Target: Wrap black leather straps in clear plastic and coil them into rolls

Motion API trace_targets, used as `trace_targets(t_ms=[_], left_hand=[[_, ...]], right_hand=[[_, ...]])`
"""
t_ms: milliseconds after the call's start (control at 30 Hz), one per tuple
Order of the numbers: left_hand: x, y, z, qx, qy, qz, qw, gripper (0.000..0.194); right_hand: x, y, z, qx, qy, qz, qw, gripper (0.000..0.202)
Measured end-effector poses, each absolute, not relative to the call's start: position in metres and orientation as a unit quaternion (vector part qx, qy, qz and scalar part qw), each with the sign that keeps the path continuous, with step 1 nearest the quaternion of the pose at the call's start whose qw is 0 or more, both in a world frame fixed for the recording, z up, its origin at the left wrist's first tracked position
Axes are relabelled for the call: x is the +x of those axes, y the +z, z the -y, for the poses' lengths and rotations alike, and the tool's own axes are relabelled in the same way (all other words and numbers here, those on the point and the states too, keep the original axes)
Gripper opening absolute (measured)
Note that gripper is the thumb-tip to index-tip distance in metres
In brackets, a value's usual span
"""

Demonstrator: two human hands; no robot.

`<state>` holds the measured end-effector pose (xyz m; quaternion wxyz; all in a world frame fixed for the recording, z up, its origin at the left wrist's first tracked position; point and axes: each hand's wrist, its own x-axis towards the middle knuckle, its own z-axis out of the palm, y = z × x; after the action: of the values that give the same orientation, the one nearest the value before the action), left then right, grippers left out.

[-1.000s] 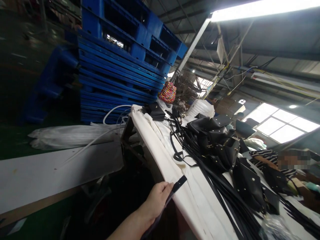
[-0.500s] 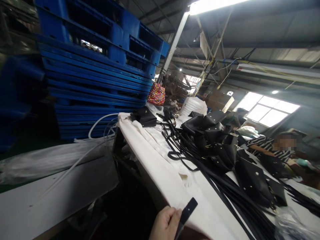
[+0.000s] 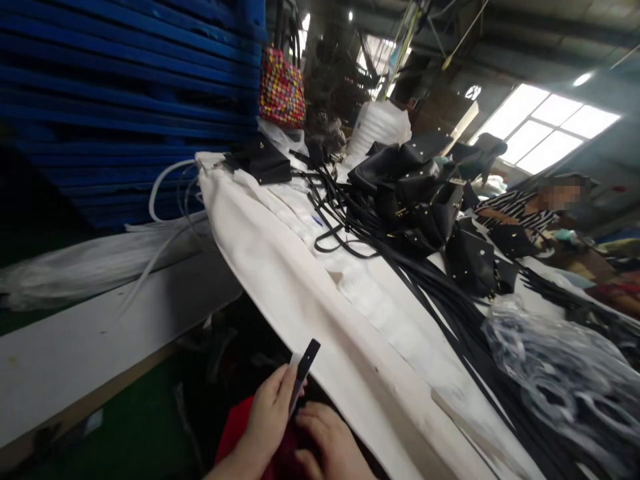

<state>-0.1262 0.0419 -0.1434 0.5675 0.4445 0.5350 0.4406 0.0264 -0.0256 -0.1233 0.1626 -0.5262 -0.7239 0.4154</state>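
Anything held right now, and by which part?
The left hand holds a black strap, gripped just below its upper end, which sticks out. Whether the right hand grips it too cannot be told.

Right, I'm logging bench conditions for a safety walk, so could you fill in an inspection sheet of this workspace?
Surface: table under a rumpled white covering.
Job's things: black strap, its tip raised near the table edge.
Clutter: black bags heaped on the table, long black straps trailing alongside, crumpled clear plastic at the right.
Hands: left hand grips the black strap; right hand is close by, thumb apart from the fingers, contact unclear.
Cables: pale looped tube or cord by the table's far end; which, I cannot tell.
Surroundings: stacked blue pallets, multicoloured bag, person in stripes across the table.
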Motion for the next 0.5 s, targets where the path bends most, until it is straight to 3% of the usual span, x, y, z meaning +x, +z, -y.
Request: trace_targets(t_ms=[67,167,300,400,500], left_hand=[[-0.111,-0.133,-0.027,0.482,0.425,-0.502,0.579,0.050],[-0.082,-0.115,-0.008,0.562,0.387,-0.428,0.592,0.048],[-0.045,-0.099,0.022,0.628,0.340,-0.349,0.607,0.047],[-0.030,-0.096,0.043,0.626,0.357,-0.358,0.593,0.048],[-0.034,-0.095,0.058,0.564,0.431,-0.427,0.560,0.050]], right_hand=[[0.047,-0.125,0.038,-0.569,0.477,0.631,0.224,0.025],[0.082,-0.108,0.054,-0.599,0.522,0.483,0.367,0.035],[0.121,-0.078,0.073,-0.573,0.469,0.442,0.506,0.048],[0.130,-0.073,0.085,-0.559,0.438,0.449,0.543,0.044],[0.119,-0.077,0.069,-0.534,0.435,0.520,0.505,0.036]])
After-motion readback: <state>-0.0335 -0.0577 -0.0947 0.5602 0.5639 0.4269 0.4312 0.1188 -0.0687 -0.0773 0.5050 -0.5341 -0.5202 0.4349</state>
